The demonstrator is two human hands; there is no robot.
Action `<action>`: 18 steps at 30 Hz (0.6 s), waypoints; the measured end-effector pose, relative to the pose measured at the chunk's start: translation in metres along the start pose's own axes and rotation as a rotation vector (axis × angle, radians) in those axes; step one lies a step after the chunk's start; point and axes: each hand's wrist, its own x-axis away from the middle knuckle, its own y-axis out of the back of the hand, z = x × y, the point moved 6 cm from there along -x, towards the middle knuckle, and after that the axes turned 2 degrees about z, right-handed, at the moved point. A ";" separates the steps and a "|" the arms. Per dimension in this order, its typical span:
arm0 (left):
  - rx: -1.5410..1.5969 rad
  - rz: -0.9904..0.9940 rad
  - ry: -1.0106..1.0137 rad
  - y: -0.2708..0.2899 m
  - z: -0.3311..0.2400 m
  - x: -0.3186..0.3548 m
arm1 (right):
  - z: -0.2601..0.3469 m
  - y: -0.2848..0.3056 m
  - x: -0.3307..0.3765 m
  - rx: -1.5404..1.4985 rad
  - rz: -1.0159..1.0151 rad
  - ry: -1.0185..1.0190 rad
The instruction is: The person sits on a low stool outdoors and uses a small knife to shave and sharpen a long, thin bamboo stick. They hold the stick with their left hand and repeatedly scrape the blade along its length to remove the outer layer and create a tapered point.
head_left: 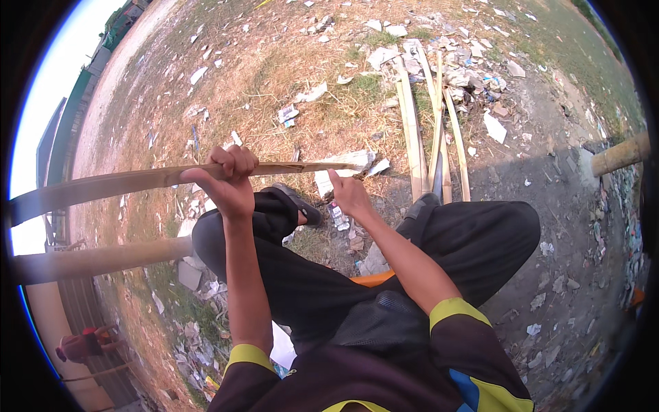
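A long split bamboo strip (137, 180) runs crosswise in front of me, from the left rim to above my right hand. My left hand (232, 180) is closed around it above my left knee, the thumb pointing left along the strip. At the strip's right end, my right hand (351, 197) is curled with its thumb up against or just beside the strip. What its fingers hold, if anything, is hidden. Several more bamboo strips (438, 110) lie on the ground beyond my right foot, some crossing each other.
I sit with knees apart, an orange seat edge (374, 278) between my legs. Thick bamboo poles show at left (110, 261) and right (621, 154). Scraps of paper and litter (473, 69) cover dry grass. Another person (86, 345) is at the far lower left.
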 end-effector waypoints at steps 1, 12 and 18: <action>-0.007 0.003 -0.015 -0.001 -0.001 0.000 | -0.007 -0.003 -0.002 0.023 0.022 -0.042; 0.060 0.137 -0.144 0.000 0.001 0.004 | -0.079 -0.019 -0.038 0.194 0.033 -0.327; 0.098 0.069 -0.135 0.006 0.003 0.003 | -0.098 -0.023 -0.055 0.233 0.012 -0.393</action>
